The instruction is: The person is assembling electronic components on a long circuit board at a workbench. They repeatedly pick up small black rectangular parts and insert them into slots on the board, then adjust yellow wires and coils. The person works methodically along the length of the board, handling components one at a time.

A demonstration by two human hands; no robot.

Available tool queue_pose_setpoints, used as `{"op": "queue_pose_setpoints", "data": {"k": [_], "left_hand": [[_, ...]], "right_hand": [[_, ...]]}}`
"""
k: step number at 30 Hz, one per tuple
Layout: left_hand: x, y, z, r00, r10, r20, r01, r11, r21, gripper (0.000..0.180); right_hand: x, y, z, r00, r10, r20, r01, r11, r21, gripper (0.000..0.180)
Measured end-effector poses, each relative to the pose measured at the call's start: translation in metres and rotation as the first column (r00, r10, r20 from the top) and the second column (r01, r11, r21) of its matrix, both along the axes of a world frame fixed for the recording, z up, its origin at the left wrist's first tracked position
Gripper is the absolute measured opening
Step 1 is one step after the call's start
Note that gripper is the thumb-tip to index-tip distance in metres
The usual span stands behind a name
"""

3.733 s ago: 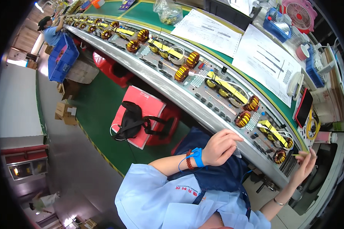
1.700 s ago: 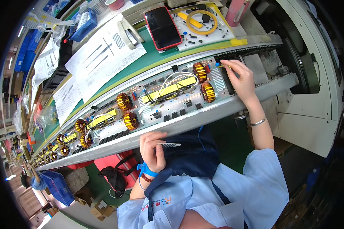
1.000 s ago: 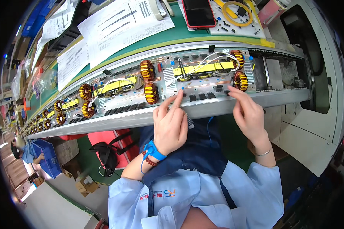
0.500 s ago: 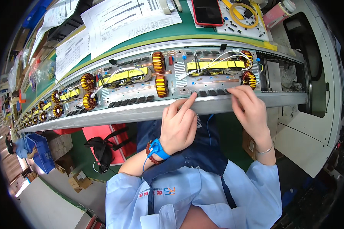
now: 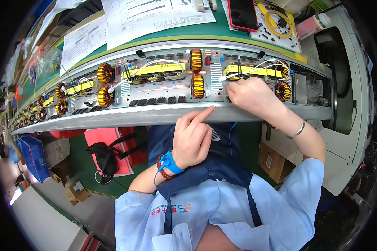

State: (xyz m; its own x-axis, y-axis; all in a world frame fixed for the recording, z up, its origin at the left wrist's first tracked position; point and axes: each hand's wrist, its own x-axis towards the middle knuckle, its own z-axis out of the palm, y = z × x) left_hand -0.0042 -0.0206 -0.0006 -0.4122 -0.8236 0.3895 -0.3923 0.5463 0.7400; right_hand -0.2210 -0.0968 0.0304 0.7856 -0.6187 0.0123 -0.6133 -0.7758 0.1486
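Observation:
A row of circuit boards with copper-wound toroid coils [image 5: 197, 86] and yellow-taped transformers [image 5: 157, 72] lies along a metal rail [image 5: 155, 113]. My right hand [image 5: 253, 96] reaches over the nearest board at the right end. Its fingers are pinched together beside a white wire lead [image 5: 223, 78]; whatever lies between the fingertips is hidden. My left hand [image 5: 191, 140] hovers at the front of the rail, index finger stretched toward its edge, the other fingers loosely bent, holding nothing. Black components [image 5: 161, 100] line the boards' near edge. A blue wrist strap [image 5: 170, 162] circles my left wrist.
Behind the rail, papers [image 5: 155, 23], a red-edged phone [image 5: 243, 14] and a white board with a yellow ring [image 5: 278, 25] lie on the green bench. A pale machine housing [image 5: 343, 154] stands at the right. A red bag [image 5: 109, 146] and blue crate [image 5: 34, 157] are below.
My right hand has moved left and over the board, its fingers closing to a pinch. My left hand has drawn slightly back from the black components. The view has shifted a little.

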Motion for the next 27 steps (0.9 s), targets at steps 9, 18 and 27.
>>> {"op": "queue_pose_setpoints", "data": {"k": [9, 18, 27], "left_hand": [[0.012, -0.002, -0.001, 0.998, -0.02, -0.059, 0.02, 1.0, -0.008, 0.008], [0.026, -0.002, -0.013, 0.992, -0.024, -0.128, 0.023, 1.0, -0.016, 0.011], [0.037, -0.002, -0.013, 0.988, -0.039, -0.149, 0.041, 0.999, 0.005, 0.01]], "right_hand": [[0.004, -0.005, 0.011, 1.0, 0.007, -0.02, -0.006, 0.998, 0.065, 0.006], [-0.02, 0.016, 0.0, 0.944, -0.269, 0.189, 0.277, 0.961, -0.014, 0.011], [-0.003, 0.016, -0.01, 0.875, -0.447, 0.183, 0.449, 0.893, 0.035, 0.007]]}}
